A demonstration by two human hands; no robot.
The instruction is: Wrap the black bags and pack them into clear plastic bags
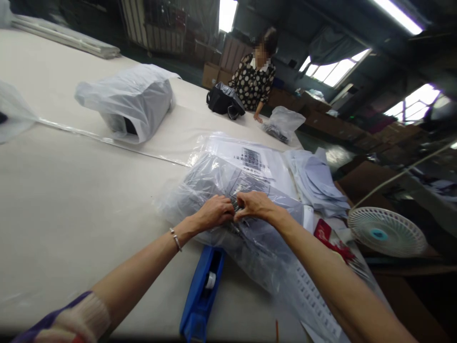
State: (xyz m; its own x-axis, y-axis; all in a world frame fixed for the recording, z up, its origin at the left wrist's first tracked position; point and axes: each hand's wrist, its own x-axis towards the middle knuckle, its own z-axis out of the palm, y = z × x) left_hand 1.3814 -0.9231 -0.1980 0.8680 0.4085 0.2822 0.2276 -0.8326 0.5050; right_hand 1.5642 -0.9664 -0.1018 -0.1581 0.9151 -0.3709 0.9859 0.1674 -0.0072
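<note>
Close together at the middle of the view, both my hands are closed on a clear plastic bag lying on the table. My left hand has its fingers curled into a fold of the plastic. Facing it, my right hand pinches the plastic between thumb and fingers. Under and behind the bag lie white sheets with dark print. Just below my left hand, a blue tape dispenser with a white roll rests on the table, its far end close to the bag.
A wrapped package stands at the back left of the table. Across it, a person is beside a black bag and another plastic bag. Crumpled white sheets, a red item and a fan are at the right.
</note>
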